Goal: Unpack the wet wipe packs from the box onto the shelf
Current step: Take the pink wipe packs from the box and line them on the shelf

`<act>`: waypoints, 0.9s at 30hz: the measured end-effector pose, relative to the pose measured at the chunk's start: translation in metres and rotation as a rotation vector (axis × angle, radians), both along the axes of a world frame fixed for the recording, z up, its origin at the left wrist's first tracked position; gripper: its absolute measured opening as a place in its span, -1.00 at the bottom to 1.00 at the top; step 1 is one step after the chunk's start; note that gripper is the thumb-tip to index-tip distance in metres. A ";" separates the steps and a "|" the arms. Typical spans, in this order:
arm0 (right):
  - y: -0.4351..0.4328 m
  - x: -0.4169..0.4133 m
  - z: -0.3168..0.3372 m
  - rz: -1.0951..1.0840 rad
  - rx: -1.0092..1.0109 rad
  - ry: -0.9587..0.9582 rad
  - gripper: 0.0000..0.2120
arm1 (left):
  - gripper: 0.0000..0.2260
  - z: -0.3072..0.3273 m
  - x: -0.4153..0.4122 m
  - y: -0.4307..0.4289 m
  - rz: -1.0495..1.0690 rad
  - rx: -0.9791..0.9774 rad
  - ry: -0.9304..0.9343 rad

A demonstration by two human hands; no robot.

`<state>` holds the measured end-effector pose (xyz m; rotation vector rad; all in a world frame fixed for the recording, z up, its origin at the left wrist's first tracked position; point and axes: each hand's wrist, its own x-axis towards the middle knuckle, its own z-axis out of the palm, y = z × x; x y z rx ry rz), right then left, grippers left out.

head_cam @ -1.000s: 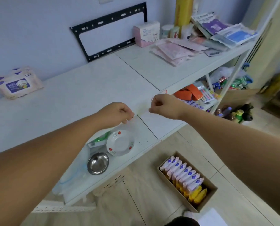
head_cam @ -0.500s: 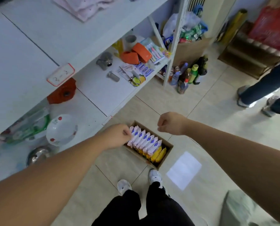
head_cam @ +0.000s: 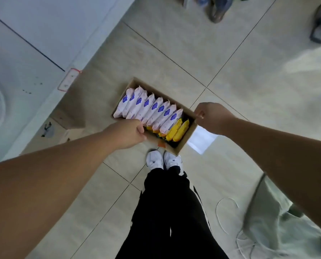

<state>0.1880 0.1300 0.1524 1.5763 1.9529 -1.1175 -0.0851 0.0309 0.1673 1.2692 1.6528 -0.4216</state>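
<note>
Wet wipe packs (head_cam: 152,109) stand on edge in a row inside the box (head_cam: 186,137), low down just past our shoes (head_cam: 154,160). Our left hand (head_cam: 127,133) curls its fingers over the near long wall, while our right hand (head_cam: 211,116) pinches the rim at the opposite corner. We judge that pinch weak: on lifting, the thin wall may bend, the box tip, and packs spill short of the shelf (head_cam: 43,34) beyond.

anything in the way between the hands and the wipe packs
Nothing visible: the box is open-topped, the wet wipe packs stand exposed, and the left hand and right hand grip its rim.
</note>
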 end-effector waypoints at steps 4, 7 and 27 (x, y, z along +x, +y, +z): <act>0.003 -0.007 -0.087 0.019 0.005 -0.007 -0.86 | -0.74 -0.097 0.007 0.000 0.016 -0.019 -0.007; 0.003 -0.015 -0.144 0.046 -0.021 -0.002 -0.69 | -0.64 -0.158 0.016 0.001 0.053 -0.026 -0.032; 0.024 -0.045 -0.228 0.392 0.145 -0.063 -0.90 | -0.91 -0.263 0.048 -0.006 0.181 0.437 0.081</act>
